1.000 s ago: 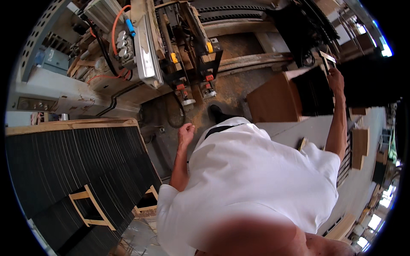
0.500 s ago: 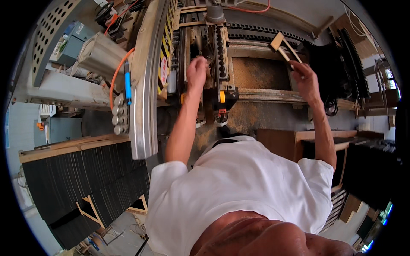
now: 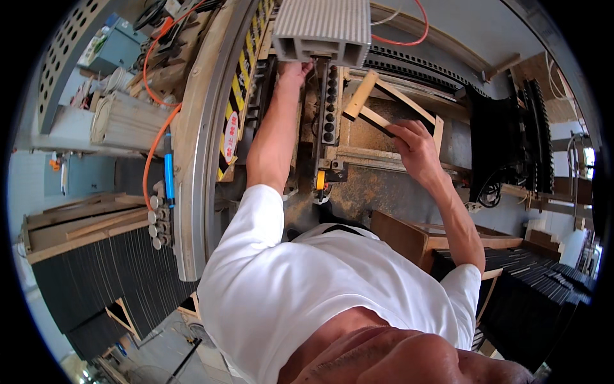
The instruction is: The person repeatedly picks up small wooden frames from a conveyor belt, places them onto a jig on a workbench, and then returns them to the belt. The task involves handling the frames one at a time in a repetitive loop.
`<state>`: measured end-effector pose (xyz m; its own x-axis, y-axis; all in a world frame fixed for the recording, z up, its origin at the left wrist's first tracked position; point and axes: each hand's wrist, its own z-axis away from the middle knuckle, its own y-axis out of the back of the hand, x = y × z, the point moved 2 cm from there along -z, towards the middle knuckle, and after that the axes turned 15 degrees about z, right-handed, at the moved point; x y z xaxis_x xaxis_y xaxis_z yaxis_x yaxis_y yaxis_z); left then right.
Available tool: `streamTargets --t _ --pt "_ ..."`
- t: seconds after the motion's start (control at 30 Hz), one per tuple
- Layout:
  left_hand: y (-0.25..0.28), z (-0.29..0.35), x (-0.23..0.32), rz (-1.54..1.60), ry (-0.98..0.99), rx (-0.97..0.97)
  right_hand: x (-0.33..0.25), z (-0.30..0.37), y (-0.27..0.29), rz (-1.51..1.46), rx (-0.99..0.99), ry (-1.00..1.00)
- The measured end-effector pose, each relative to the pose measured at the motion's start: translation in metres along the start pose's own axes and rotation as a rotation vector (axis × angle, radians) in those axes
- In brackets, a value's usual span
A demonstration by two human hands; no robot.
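Observation:
My right hand [image 3: 419,150] is closed on one bar of a small wooden frame [image 3: 360,96]. The frame is pale wood with black on some edges, tilted above the machine bed. My left hand [image 3: 293,75] reaches forward beside a rail with a row of black round parts [image 3: 330,105]. Its fingers look curled, and their tips are partly hidden by a grey ribbed metal block [image 3: 323,29]. What they hold, if anything, does not show.
A thick metal beam [image 3: 192,160] with yellow-black striped tape [image 3: 246,83] runs along my left. Dark stacked panels [image 3: 96,275] stand at the lower left, with more [image 3: 524,275] at the right. An orange hose [image 3: 153,144] and black cable chains [image 3: 537,134] flank the machine.
The grey ribbed block has come into view over my left hand. My right hand has moved left and nearer to me with the wooden frame, which has turned. My left hand has reached farther forward.

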<state>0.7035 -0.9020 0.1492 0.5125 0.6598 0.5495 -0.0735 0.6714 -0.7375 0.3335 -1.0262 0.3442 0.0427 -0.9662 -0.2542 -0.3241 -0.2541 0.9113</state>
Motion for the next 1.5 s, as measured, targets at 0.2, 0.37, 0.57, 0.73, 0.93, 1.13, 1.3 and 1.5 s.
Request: streamTargets --t 0.2,0.37,0.57,0.73,0.93,1.13,1.3,1.5 --pt "0.083 0.175 -0.011 -0.032 0.019 0.079 -0.034 -0.079 -0.065 -0.021 0.034 0.261" --pt "0.139 0.36 -0.003 -0.134 0.019 0.122 -0.067 -0.146 -0.152 0.076 0.02 0.436" --pt "0.195 0.477 0.002 -0.232 0.009 0.307 -0.063 -0.184 -0.202 0.411 -0.062 0.359" --pt "0.223 0.508 -0.002 -0.018 -0.106 0.409 -0.059 -0.218 -0.199 0.564 -0.017 0.429" --pt "0.278 0.518 -0.01 0.089 -0.161 0.589 -0.05 -0.268 -0.208 0.788 -0.057 0.399" --pt "0.317 0.52 -0.029 0.136 -0.204 0.734 -0.027 -0.299 -0.228 0.761 -0.087 0.382" --pt "0.341 0.514 -0.047 0.193 -0.246 0.789 -0.022 -0.303 -0.233 0.736 -0.059 0.391" --pt "0.357 0.506 -0.064 0.134 -0.24 0.912 -0.018 -0.306 -0.235 0.634 -0.076 0.3"
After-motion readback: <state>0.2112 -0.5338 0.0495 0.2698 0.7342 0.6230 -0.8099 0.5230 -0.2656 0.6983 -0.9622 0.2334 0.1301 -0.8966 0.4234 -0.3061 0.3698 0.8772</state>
